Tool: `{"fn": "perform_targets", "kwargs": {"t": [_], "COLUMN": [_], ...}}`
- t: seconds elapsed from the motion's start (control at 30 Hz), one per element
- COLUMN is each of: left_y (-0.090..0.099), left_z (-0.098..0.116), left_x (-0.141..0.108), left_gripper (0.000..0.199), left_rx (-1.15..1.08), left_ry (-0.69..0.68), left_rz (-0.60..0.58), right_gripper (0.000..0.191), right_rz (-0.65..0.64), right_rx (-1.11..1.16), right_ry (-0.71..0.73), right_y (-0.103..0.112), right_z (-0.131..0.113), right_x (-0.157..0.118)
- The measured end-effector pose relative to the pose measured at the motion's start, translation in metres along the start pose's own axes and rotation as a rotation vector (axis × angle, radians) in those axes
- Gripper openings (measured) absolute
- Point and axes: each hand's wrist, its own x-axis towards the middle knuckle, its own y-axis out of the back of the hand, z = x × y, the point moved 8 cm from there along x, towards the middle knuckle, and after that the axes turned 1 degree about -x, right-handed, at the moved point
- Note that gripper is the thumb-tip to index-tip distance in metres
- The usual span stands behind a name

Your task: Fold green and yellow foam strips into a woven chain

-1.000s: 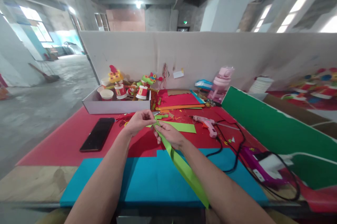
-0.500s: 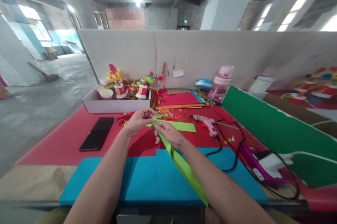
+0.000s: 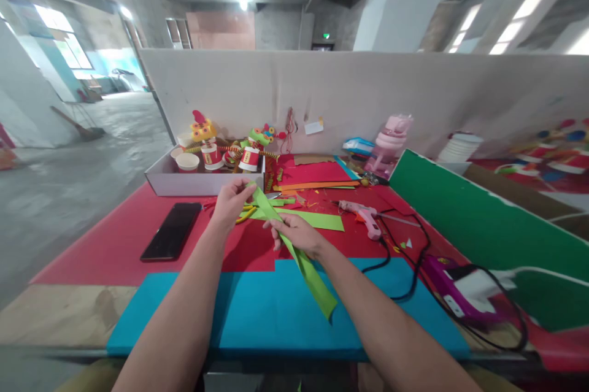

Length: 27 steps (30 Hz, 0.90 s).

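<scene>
A long light-green paper strip point(image 3: 317, 289) runs slantwise between both hands, its lower end hanging over the blue sheet point(image 3: 257, 312). My left hand point(image 3: 231, 203) pinches the strip's upper end. Farther down, my right hand point(image 3: 297, 234) grips the same strip between thumb and fingers. Behind them another flat green paper piece point(image 3: 322, 220) lies on the red table covering point(image 3: 115, 220). Yellow-handled scissors point(image 3: 247, 214) lie close to my left hand, partly covered by paper.
A black phone point(image 3: 172, 232) lies on the left. Behind stands a white box point(image 3: 207, 184) with paper cups and paper figures. To the right are a pink glue gun point(image 3: 365, 216), its black cord, a purple power strip point(image 3: 460, 294) and a green board point(image 3: 478, 232).
My left hand has moved left and slightly up, away from my right hand, drawing the strip along. More strip now shows between the hands, and its lower end has risen.
</scene>
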Motion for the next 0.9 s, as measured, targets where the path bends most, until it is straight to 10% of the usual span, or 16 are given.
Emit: {"fn": "perform_targets", "kwargs": {"t": [0.43,0.9], "left_y": [0.060,0.085], "left_z": [0.003,-0.028], "left_x": [0.009,0.013], "left_gripper": [0.030,0.041], "left_rx": [-0.226,-0.400], "left_ry": [-0.119,0.000], "left_rz": [0.341,0.485], "right_gripper": [0.029,0.026], "right_rz": [0.118,0.551], "right_rx": [-0.659,-0.132], "right_ry": [0.087,0.296], "right_y": [0.059,0.115], "right_z": [-0.029,-0.053], "right_x": [-0.017,-0.040]}}
